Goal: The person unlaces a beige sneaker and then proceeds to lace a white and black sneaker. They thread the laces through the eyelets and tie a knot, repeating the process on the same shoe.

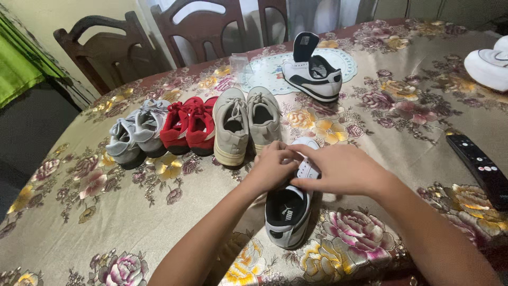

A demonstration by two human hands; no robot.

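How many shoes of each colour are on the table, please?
Grey shoes: 2
Red shoes: 2
Beige shoes: 2
White-and-black shoes: 2, one of them under both hands
Total: 8

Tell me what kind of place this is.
Most likely a home dining room. A large table under a shiny floral cloth has carved wooden dining chairs pushed up to it, and a TV remote lies near its right edge. Both hands, left and right, work on a white sneaker.
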